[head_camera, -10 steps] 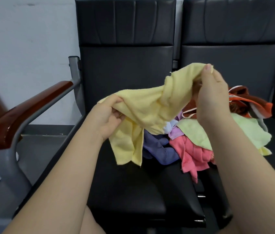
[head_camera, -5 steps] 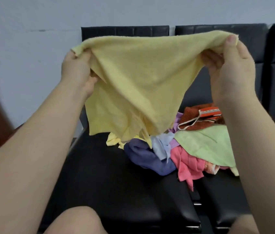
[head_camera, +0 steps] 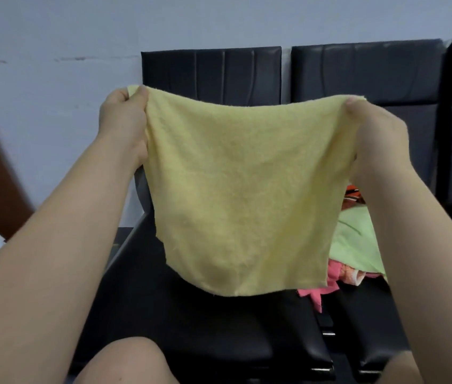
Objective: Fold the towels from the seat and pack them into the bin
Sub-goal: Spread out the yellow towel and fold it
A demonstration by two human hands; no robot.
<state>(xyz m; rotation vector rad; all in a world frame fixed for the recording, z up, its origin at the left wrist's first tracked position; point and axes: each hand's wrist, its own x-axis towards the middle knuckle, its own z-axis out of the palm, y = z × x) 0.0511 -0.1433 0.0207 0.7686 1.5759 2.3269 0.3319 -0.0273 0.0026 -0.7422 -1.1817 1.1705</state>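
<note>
**A:** Fingers (head_camera: 139, 97) first. Are they gripping?

**B:** Yes. The left hand (head_camera: 123, 123) and right hand (head_camera: 380, 134) each pinch a top corner. Under them is the black seat (head_camera: 191, 314). The yellow towel (head_camera: 247, 189) hangs spread flat above it. A green towel (head_camera: 355, 239) and a pink towel (head_camera: 316, 292) lie heaped to the right.

**A:** How will it handle?

**B:** Light, soft and limp, I'd judge. Keep hold of the corners and bring them together to fold. No bin shows.

Matt, nubbly terry-cloth yellow towel (head_camera: 247, 189); smooth, faintly glossy black leather-look seat (head_camera: 191, 322).
</note>
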